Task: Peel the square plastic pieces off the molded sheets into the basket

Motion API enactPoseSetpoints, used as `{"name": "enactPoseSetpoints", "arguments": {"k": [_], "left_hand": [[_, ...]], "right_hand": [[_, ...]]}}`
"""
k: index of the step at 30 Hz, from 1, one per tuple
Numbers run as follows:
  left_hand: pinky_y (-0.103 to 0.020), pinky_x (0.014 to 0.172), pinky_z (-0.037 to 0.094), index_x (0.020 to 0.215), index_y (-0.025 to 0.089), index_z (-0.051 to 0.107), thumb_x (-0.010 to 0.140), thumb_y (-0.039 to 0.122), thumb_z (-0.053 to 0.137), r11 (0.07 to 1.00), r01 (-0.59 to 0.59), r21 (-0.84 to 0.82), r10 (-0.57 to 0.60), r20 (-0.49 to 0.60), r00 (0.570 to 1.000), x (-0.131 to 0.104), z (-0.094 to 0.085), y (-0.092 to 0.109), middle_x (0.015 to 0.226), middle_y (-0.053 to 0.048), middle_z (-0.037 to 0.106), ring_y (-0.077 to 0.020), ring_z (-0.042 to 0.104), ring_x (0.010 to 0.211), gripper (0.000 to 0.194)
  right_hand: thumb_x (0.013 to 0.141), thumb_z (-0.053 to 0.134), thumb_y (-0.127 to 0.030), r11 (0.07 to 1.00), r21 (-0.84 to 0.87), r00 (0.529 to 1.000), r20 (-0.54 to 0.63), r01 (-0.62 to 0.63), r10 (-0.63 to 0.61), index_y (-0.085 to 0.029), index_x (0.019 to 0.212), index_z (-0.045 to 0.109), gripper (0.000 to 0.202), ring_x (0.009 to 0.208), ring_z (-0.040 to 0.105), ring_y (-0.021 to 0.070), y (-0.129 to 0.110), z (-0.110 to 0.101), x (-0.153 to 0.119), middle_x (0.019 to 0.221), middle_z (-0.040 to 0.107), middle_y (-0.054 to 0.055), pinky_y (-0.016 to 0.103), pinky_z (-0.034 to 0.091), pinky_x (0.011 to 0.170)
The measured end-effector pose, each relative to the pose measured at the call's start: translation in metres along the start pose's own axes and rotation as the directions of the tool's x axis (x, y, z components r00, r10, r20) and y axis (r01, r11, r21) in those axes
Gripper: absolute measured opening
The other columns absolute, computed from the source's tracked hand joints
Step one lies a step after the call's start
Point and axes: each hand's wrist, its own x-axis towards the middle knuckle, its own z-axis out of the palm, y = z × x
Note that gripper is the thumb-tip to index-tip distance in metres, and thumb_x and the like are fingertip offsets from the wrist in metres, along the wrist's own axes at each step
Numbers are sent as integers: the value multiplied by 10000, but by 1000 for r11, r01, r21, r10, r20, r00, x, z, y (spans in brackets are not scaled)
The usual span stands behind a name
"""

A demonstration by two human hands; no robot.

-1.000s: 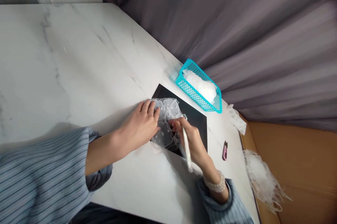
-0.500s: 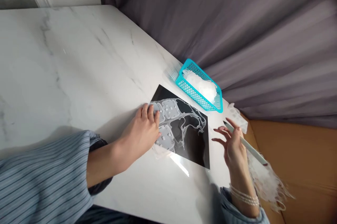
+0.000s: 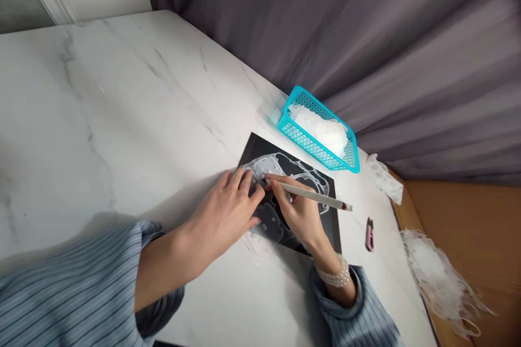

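The plastic sheet (image 3: 267, 165) is laid on the black mat (image 3: 259, 143), its left part covered by the loosely spread left hand (image 3: 226, 206); above it, the pen (image 3: 319, 196) is held in the curled right hand (image 3: 301, 218).

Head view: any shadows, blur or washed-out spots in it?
Head view: a soft shadow lies on the table beside the left hand and sleeve; the white pile in the basket looks nearly washed out; the tool seems fairly sharp; the upper-right corner falls dark.
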Motion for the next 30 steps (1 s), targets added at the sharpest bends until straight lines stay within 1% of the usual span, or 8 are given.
{"name": "enactPoseSetpoints", "arguments": {"k": [6,12,15,18,20,24,26,30], "left_hand": [[-550,1064,371,1374,138,488,919,418,582,999,-23,46,22,2,1000,-2,3,2,1435,-267,486,-423,394,1375,542],[-551,1064,370,1359,139,504,915,424,585,999,-21,38,21,-1,1000,-5,8,1,1442,-258,481,-420,393,1375,533],[-553,1046,381,1371,138,494,912,417,592,999,-17,38,17,-2,1000,-5,10,1,1456,-261,465,-424,400,1368,546],[-542,1044,384,1378,114,489,907,437,596,999,-13,40,12,8,1000,-4,13,2,1459,-267,460,-420,397,1369,581],[-540,1062,367,1396,65,470,903,451,599,999,-16,50,15,19,1000,-5,16,2,1469,-280,443,-420,366,1388,639],[-547,1094,332,1435,-20,411,918,441,579,997,-35,74,32,41,999,-7,16,1,1494,-305,398,-423,310,1419,713],[-544,1098,330,1428,-8,434,922,432,574,997,-26,73,22,56,998,-8,13,1,1506,-289,391,-414,301,1427,686],[-528,1111,326,1422,37,473,937,392,557,996,-30,81,24,72,997,-9,5,1,1538,-241,366,-393,279,1447,607]], "right_hand": [[962,521,-232,993,-94,997,-17,74,-76,-152,1015,721,222,902,728,210,-5,4,3,1013,763,93,331,573,816],[956,509,-179,967,-196,985,-20,162,-170,-141,973,714,209,903,732,218,-8,10,6,990,764,104,337,585,819],[947,507,-149,956,-240,984,-24,168,-179,-142,950,713,206,906,732,223,-11,9,0,993,760,112,347,591,820],[947,507,-142,953,-257,985,-16,162,-171,-157,953,704,198,966,723,226,-11,9,-8,1027,749,114,357,593,856],[959,490,-149,946,-268,981,-17,180,-191,-173,992,695,209,1016,709,223,-7,12,-10,1066,734,115,365,593,876],[984,446,-166,915,-302,958,-12,269,-286,-204,1145,657,269,1157,641,237,7,24,-10,1088,704,122,406,577,927],[991,432,-171,900,-307,948,28,310,-317,-202,1227,625,306,1214,600,249,14,28,-10,1109,683,136,430,558,960],[1003,417,-194,855,-377,934,121,356,-336,-168,1321,570,354,1272,542,293,15,24,-9,1290,614,183,497,496,1024]]}}
